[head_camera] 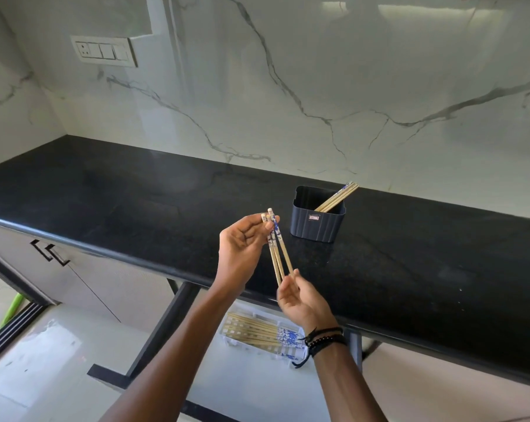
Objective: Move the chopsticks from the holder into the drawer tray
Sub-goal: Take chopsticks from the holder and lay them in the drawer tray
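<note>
Black counter (105, 193), holder (315, 223) behind; left hand (242, 248), right hand (300, 303) fingers (257, 228) pinch chopsticks (277, 254); tray (224, 334) below.

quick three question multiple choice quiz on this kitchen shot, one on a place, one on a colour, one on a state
1. Where does the holder stand?
A. on the black counter
B. in the drawer
C. on the floor

2. What colour is the pattern on the held chopsticks?
A. red
B. blue on white
C. green

3. What state is the holder in?
A. empty
B. upright, with leftover chopsticks leaning in it
C. tipped on its side

Answers:
1 A: it sits on the black counter, near the wall.
2 B: blue marks show on the white ends by the left hand.
3 B: the leftover chopsticks lean out over its right rim.
</note>
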